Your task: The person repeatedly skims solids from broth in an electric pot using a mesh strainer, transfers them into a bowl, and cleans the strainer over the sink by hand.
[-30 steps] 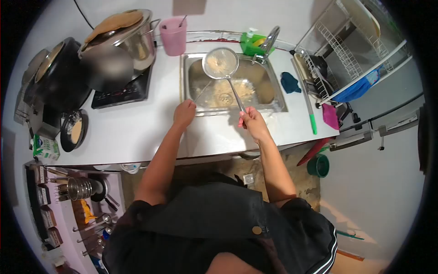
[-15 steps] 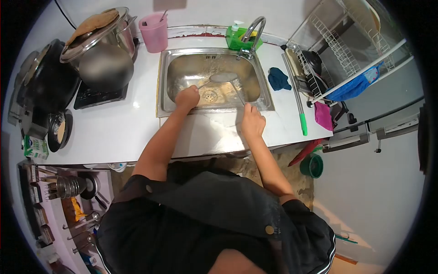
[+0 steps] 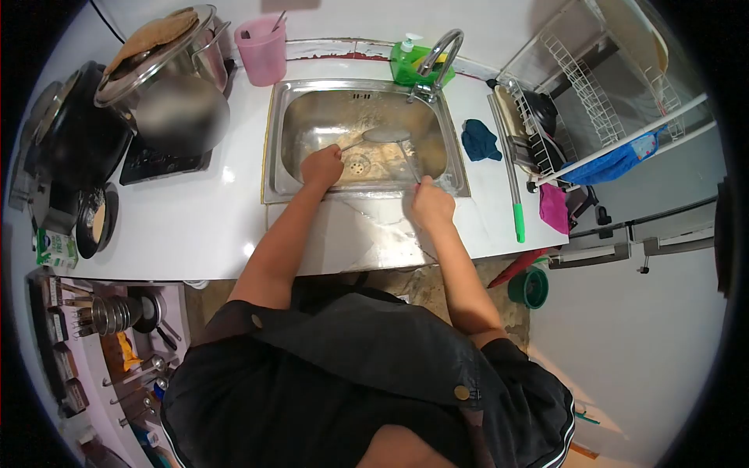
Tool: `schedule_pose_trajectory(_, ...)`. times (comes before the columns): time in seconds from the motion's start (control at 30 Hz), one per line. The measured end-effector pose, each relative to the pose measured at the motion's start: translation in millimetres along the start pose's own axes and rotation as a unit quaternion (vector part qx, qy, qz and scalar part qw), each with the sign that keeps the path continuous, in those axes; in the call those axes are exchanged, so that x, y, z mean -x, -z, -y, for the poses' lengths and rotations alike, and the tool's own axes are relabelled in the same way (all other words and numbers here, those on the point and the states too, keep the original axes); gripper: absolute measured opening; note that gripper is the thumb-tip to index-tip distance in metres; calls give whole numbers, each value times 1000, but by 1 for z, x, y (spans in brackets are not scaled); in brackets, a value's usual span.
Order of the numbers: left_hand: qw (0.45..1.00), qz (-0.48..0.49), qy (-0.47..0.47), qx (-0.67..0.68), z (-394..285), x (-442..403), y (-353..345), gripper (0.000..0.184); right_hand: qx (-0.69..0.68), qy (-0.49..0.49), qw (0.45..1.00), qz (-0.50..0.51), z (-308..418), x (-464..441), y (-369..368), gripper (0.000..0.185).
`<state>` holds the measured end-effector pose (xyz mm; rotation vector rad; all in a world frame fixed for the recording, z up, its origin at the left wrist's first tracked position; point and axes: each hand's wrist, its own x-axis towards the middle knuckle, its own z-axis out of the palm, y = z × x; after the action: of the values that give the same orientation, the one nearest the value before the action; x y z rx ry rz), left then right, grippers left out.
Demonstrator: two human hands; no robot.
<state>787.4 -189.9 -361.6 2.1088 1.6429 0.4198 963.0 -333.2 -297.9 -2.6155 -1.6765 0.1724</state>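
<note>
Steel sink (image 3: 328, 109), pale residue (image 3: 382, 162) inside; strainer (image 3: 386, 136) held over.

The left hand (image 3: 322, 166), closed on a thin metal utensil (image 3: 353, 146), is over the near left part of the steel sink (image 3: 312, 117). The right hand (image 3: 433, 206), at the near edge, grips the handle of a round strainer (image 3: 386, 136) held over the basin; the utensil's far end meets or nearly meets its rim – which of the 2, I cannot tell. Pale residue lies around the drain (image 3: 356, 166). Behind the sink stand a curved faucet (image 3: 455, 48) and a green caddy (image 3: 404, 72); a pink cup (image 3: 263, 61) stands to the left, a dark blue cloth (image 3: 480, 141) lies to the right.
</note>
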Motion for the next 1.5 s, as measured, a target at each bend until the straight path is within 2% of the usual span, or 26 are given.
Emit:
schedule_pose_trajectory(0.03,1000,-2,3,7,-1,0,1,18,-1,1,1000,2,-5,-4,-8,29)
schedule_pose_trajectory(0.1,1000,-5,0,14,1,-1,1,18,-16,22,994,-103,-14,-10,-23,30)
schedule_pose_trajectory(0.23,1000,-10,-5,22,1,0,1,17,-5,-26,999,-24,6,-5,4,31)
schedule_pose_trajectory(0.33,1000,-8,3,16,3,-1,-1,17,-42,-62,995,-70,14,2,9,30)
schedule_pose_trajectory(0.4,1000,0,10,19,5,-2,0,18,-80,-2,992,-93,3,1,0,39)
schedule_pose_trajectory(0.5,999,-10,22,31,7,-3,-3,18,-68,5,987,-145,2,2,-9,40)
schedule_pose_trajectory(0.53,998,-31,27,39,6,-2,-4,19,-68,6,988,-142,1,3,-11,40)
schedule_pose_trajectory(0.63,999,-15,36,20,5,-2,-1,19,-32,20,994,-99,2,5,-14,35)
schedule_pose_trajectory(0.7,999,-10,39,18,4,-1,-2,18,-29,21,998,-59,2,5,-15,41)
schedule_pose_trajectory(0.83,999,-15,47,23,2,1,2,17,-28,16,998,-52,8,2,-10,39)
schedule_pose_trajectory(0.93,998,-7,56,27,2,1,1,16,-10,29,997,-72,12,-5,13,41)
schedule_pose_trajectory(1.1,998,-17,57,20,5,-2,-3,17,-93,35,971,-216,20,-9,53,48)
schedule_pose_trajectory(1.23,998,-8,52,16,5,-1,-1,20,-29,-16,989,-142,21,-7,16,46)
schedule_pose_trajectory(1.3,999,15,31,-31,4,1,-2,21,44,11,998,31,12,-6,-8,45)
schedule_pose_trajectory(1.33,997,34,10,-75,2,-2,-1,22,45,13,999,26,16,-7,1,45)
schedule_pose_trajectory(1.43,997,41,14,-66,4,-4,-4,23,35,-22,998,41,20,-4,22,44)
schedule_pose_trajectory(1.5,997,36,8,-70,6,-5,-7,22,28,-17,999,-21,18,-11,33,44)
